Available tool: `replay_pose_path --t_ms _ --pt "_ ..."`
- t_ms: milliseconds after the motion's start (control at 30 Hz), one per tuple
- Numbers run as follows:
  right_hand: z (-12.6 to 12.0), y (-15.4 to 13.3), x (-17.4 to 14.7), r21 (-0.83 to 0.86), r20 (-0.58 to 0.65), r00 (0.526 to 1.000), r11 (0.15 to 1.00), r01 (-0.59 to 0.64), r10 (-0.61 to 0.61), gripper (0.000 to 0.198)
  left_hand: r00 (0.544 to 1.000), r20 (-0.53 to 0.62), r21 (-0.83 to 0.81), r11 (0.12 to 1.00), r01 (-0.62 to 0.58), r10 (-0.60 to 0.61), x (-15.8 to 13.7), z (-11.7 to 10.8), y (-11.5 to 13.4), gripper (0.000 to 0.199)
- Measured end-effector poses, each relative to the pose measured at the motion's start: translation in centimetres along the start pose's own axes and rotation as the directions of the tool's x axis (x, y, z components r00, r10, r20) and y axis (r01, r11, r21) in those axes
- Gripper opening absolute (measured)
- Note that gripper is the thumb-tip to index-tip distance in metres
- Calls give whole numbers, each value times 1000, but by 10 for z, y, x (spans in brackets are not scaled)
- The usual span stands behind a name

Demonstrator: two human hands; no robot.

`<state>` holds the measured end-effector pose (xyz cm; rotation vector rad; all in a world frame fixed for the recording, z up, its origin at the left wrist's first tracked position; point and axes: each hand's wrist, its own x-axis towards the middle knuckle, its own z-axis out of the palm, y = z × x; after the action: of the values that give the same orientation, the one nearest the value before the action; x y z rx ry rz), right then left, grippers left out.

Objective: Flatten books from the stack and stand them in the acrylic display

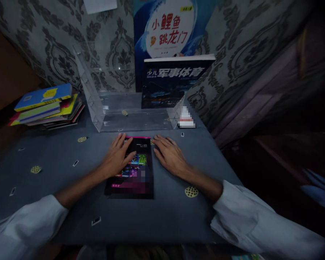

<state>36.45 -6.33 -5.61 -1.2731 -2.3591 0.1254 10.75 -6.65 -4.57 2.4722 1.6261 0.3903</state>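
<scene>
A dark book (143, 148) with a pink edge and small colourful pictures lies flat on the table in front of me. My left hand (120, 155) rests on its left side, fingers stretched out and pointing away from me. Just right of the book, my right hand (170, 153) lies on the tabletop with its fingers extended, holding nothing. Behind both hands stands a clear acrylic book rack (135, 124). In its right part leans a dark blue book (168, 85) with white Chinese lettering. The lower part of the flat book's cover is blurred out.
A stack of books (46, 108) sits at the table's left rear. A large blue picture book (170, 29) stands behind the rack against the patterned wall. Beside the rack's right end is a small white pixelated object (186, 121). The grey table (168, 220) ends diagonally on the right.
</scene>
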Motion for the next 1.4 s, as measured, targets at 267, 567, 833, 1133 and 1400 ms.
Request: replay_pose_path --t_ms 267,567,833,1133,1400 --pt "-7 12 -2 84 -44 997 994 -64 68 38 994 -78 -117 990 -81 72 14 8 11 53" --pt "-6 13 -4 91 -17 998 994 -67 69 43 982 -157 -245 960 -140 103 8 0 -1 40" --pt "-7 16 -4 101 21 998 993 -53 51 50 984 -136 -217 965 -144 116 8 -3 -5 42" --pt "-15 4 -6 256 -80 994 965 -50 73 39 983 -123 -75 986 -149 139 9 -3 -1 42" --pt "-17 0 -10 344 -61 997 939 -27 51 43 984 -117 -37 989 -140 135 8 -5 1 41"
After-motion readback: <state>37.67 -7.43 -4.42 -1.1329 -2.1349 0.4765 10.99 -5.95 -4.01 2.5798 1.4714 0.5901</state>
